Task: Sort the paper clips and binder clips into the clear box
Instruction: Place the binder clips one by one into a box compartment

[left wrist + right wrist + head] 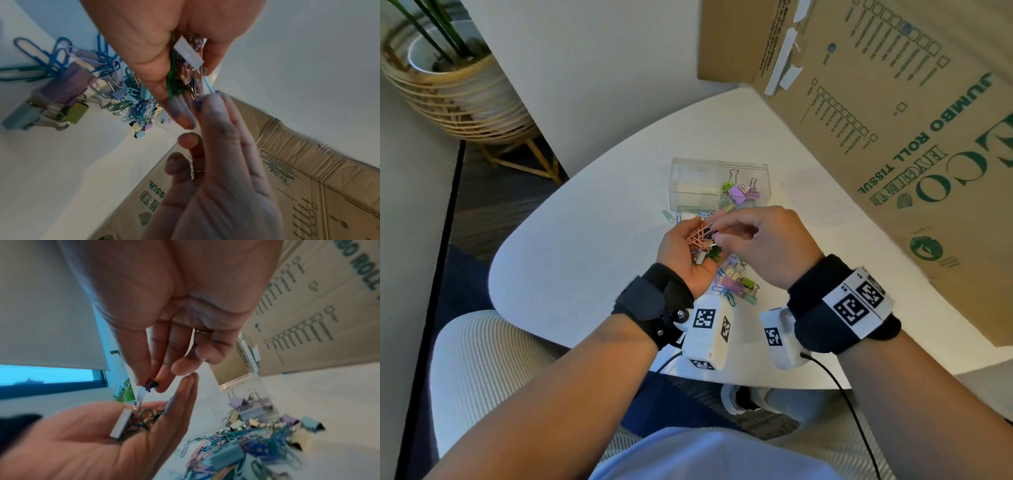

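My left hand (681, 255) is palm up above the table, cupped round a bunch of paper clips (702, 238) and a small white binder clip (189, 55). My right hand (767, 246) meets it from the right, its thumb and forefinger pinching one light-blue paper clip (208, 84) at the top of that bunch (148, 417). Just beyond the hands stands the clear box (695, 185). Its right compartment holds pastel binder clips (739, 192), and its left one holds a few paper clips. A mixed pile of clips (736, 284) lies on the table under my hands.
A large cardboard carton (893, 137) leans over the right side of the white table (585, 240). A few loose paper clips (671, 216) lie left of the box's front. A potted plant in a basket (448, 78) stands on the floor at far left.
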A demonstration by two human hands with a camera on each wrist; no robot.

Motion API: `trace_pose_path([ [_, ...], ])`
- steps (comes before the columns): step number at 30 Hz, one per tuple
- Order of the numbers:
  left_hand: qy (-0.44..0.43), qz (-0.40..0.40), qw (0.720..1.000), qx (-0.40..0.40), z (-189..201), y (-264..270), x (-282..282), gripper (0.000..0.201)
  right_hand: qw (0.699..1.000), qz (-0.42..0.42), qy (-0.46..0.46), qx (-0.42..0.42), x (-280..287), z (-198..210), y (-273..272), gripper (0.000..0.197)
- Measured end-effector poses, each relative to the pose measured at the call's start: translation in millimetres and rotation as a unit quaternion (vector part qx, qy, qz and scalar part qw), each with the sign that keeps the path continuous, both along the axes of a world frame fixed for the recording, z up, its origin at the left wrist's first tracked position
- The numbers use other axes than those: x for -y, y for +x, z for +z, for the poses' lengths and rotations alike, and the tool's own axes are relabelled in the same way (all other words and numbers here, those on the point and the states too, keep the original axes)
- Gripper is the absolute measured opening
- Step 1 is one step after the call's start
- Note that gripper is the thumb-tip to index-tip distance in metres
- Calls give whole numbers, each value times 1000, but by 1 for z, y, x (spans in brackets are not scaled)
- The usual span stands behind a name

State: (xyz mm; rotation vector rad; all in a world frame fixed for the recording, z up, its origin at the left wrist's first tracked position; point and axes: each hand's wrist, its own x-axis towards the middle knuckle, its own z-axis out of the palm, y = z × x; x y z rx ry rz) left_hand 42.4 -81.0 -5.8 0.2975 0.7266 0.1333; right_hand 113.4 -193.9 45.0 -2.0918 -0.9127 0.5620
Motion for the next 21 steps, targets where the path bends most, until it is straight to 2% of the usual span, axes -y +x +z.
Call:
trace_pose_path([
  [3, -21, 5, 1000, -1, -2, 0, 1, 37, 992, -26, 61, -107, 2, 1, 5, 15],
  [5, -38, 13, 999, 18, -2, -1, 0, 35, 982, -61, 111, -142, 3, 4, 10, 15],
  [9, -34, 16, 999, 25, -2, -1, 0, 37, 970, -166, 141, -112, -1, 5, 30, 15],
  [14, -30, 11, 999, 19, -2, -2, 1, 37, 958, -235, 124, -105, -15, 1, 55, 11],
  [17, -27, 11, 999, 14, -3, -2, 1, 37, 954, -261, 114, -90, -25, -4, 69, 9],
  [21, -26, 9, 1000, 12, -4, -5, -1, 37, 966, -243, 42, -73, -21, -19, 72, 23],
])
